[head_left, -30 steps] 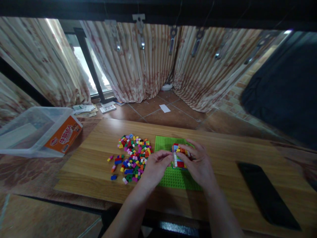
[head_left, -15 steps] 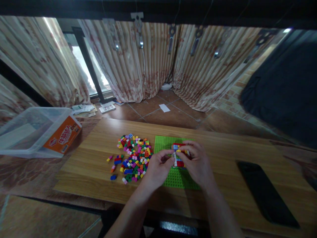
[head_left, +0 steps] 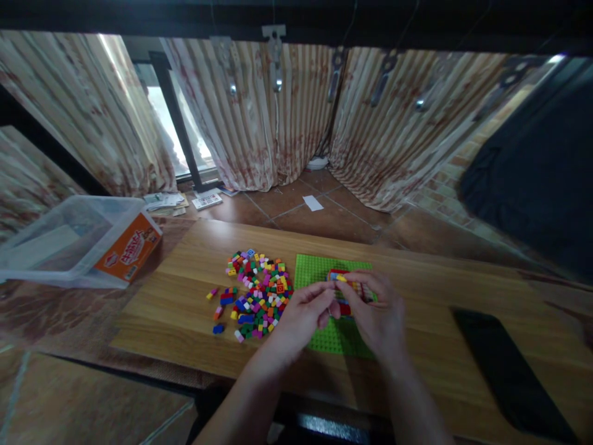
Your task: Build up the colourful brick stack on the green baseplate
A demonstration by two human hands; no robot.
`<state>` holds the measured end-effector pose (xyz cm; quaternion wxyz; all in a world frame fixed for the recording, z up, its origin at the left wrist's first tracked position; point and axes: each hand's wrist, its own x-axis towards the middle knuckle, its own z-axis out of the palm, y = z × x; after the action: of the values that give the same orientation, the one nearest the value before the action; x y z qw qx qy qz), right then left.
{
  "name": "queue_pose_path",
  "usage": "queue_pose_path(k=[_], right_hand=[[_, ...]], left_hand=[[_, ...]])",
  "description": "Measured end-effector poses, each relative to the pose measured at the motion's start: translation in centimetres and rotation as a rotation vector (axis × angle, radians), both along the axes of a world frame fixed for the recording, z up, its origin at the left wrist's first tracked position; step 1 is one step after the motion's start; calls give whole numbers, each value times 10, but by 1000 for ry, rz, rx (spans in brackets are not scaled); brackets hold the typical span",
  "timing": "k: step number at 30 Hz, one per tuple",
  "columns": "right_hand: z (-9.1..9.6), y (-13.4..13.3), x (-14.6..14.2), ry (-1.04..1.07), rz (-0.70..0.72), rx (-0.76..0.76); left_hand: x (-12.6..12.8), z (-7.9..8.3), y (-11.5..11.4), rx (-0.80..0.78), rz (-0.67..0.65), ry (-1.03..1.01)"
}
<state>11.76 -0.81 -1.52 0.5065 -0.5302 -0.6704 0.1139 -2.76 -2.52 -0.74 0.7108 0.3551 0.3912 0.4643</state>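
A green studded baseplate (head_left: 315, 271) lies on the wooden table (head_left: 417, 290). A small many-coloured brick build (head_left: 343, 279) stands on the plate, mostly hidden behind my fingers. My right hand (head_left: 377, 312) curls around the build's right side, its fingers closed on it. My left hand (head_left: 301, 315) is pinched at the build's left edge, fingertips meeting those of the right hand. What the pinch holds is too small to make out. A heap of loose coloured bricks (head_left: 257, 293) lies just left of the plate.
A clear plastic tub with an orange label (head_left: 78, 238) sits at the far left on a patterned cloth. A black phone (head_left: 509, 371) lies on the table at the right. Striped curtains, a tiled floor and scattered papers (head_left: 167, 201) lie beyond the table.
My hands have drawn together and a little nearer me over the plate, fingertips now touching at the build's left side. The view has shifted slightly.
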Motion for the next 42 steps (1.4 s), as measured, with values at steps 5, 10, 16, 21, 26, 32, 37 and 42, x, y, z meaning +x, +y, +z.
queue_pose_path(k=[5,10,16,21,26,32,37,42], right_hand=[[2,-5,-7,-31,98,22],[1,-5,-6,-85,180,44],[3,-6,-3,-73,231,18],[3,-5,0,-69,219,-62],[2,-4,3,-71,279,-102],[-3,2,17,-73,157,-77],[-11,7,24,-66,85,-128],[-13,8,20,-39,71,-147]], left_hand=[[-1,0,1,-135,40,-184],[-3,2,1,-170,92,-221],[-5,8,2,-165,126,-213],[-5,7,2,-164,98,-181],[-5,4,3,-156,85,-141],[-3,1,5,-127,107,-25],[-2,2,5,-89,149,99],[-2,3,5,-47,136,115]])
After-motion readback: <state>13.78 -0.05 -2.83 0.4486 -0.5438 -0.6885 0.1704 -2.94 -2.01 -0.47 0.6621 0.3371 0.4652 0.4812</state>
